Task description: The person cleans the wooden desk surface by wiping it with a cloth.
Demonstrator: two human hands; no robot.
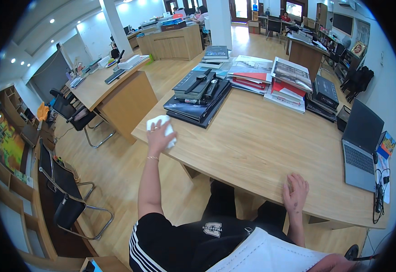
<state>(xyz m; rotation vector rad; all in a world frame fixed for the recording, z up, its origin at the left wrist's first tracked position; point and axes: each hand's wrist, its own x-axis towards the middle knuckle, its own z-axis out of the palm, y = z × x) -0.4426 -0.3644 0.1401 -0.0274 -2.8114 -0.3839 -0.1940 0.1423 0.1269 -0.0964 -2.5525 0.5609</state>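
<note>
At the left end of the wooden desk (247, 136), my left hand (158, 136) presses a crumpled white cloth or tissue (167, 124) against the top near the corner. My right hand (296, 190) rests on the desk's near edge, fingers loosely bent and slightly apart, with nothing seen in it. Just beyond my left hand lies a stack of dark folders and books (198, 99), topped by a black wristwatch (201, 81) and other small dark items.
Piles of papers and red folders (247, 77) line the desk's far side, beside a black box (325, 90). An open laptop (361, 145) and cables (379, 195) occupy the right end. Black chairs (66, 199) stand to the left. Other desks (170, 41) and people are farther back.
</note>
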